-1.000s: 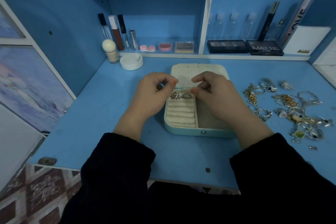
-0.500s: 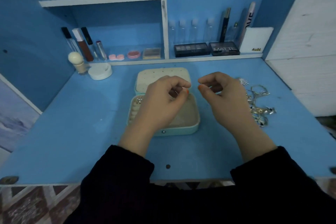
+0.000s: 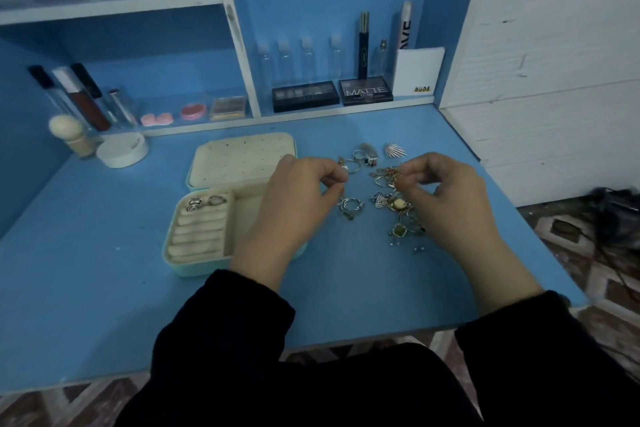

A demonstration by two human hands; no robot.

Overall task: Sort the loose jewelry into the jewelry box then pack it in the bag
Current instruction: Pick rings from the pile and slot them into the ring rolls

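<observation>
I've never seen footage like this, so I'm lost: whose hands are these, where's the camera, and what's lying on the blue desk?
No machine here: a person wears one camera on the head, looking down at their own bare hands. The left hand and right hand curl their fingers over a pile of loose jewelry on the desk; whether either pinches a piece is too small to tell. Left of them sits an open jewelry box, with a few rings in its padded rolls.

Blue painted tabletop (image 3: pixel 86 270), blue white-edged shelving (image 3: pixel 110 5) along its back edge; white plank wall (image 3: pixel 554 80) and patterned tiled floor (image 3: pixel 588 274) beyond its right edge.
</observation>
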